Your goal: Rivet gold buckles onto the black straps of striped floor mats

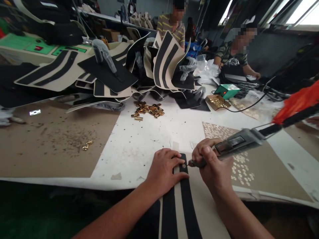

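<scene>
My right hand (215,166) is wrapped round a grey electric screwdriver (236,144). Its tip points left, close beside a small round metal fitting (183,166) on the end of a black strip. The strip belongs to a beige panel with black stripes (184,202), which reaches over the table's front edge towards me. With bent fingers and thumb, my left hand (165,169) holds the panel's far end on either side of the fitting. Whether the screwdriver's tip touches the fitting is hard to make out.
Gold metal pieces (148,109) lie mid-table, with gold clasps (87,145) to the left. Small rings (241,169) dot a brown board on the right. Striped panels (164,63) pile up behind. A green box (227,90) stands near two people at the back.
</scene>
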A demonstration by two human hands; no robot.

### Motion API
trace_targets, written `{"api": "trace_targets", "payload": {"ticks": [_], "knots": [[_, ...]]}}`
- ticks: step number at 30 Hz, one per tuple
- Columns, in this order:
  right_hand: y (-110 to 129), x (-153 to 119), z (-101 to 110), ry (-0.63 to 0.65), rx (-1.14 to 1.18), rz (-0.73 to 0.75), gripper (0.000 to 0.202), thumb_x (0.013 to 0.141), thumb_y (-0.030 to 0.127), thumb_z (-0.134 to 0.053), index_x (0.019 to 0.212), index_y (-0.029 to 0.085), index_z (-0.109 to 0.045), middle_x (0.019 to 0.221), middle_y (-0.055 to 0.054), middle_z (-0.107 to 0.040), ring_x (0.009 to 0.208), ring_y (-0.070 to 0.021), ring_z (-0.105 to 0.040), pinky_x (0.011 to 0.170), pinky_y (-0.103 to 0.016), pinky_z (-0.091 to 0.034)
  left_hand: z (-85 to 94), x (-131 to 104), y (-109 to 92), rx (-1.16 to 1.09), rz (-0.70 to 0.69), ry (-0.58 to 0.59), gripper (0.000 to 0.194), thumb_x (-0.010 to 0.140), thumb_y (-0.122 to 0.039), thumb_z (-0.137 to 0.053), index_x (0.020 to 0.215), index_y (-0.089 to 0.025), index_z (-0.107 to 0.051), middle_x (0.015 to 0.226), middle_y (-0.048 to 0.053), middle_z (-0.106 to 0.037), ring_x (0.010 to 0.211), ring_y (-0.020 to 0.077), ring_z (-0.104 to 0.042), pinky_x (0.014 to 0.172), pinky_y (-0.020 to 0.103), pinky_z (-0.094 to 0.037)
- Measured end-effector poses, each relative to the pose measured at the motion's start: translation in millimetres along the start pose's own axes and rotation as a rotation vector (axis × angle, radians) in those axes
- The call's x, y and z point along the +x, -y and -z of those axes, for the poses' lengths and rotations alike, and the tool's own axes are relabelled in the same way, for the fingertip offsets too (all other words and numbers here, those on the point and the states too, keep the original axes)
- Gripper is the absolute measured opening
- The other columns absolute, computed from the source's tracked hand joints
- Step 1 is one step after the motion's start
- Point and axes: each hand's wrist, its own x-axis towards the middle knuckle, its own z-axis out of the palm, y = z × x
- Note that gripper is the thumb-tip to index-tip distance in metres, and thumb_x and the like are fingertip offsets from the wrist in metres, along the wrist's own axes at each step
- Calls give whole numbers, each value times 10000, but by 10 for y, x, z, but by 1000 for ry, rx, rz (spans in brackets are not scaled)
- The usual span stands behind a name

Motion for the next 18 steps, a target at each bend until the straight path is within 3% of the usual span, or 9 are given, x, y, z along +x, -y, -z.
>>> {"api": "trace_targets", "payload": {"ticks": [4,11,18], "knots": [[-127,-6,-18,-32,-37,-1,286,861,391,-781,779,224,-563,621,56,-538,481,-112,-506,474,-272,-470,15,5,-2,-11,16,12,429,739,-499,-891,1099,-305,-762,1215,18,-719,1184,295,-588,1034,501,-408],[-125,-23,-21,-32,-77,-6,268,884,386,-752,780,230,-559,621,49,-541,491,-119,-512,483,-284,-458,12,11,-13,-10,35,41,422,751,-508,-878,1112,-320,-769,1223,33,-718,1191,312,-582,1035,513,-410],[-118,-18,25,81,-127,-5,255,908,325,-718,757,236,-532,646,38,-559,563,-138,-554,544,-301,-477,20,15,-18,4,38,64,378,765,-484,-873,1084,-311,-764,1248,18,-707,1210,308,-568,1051,503,-401]]}}
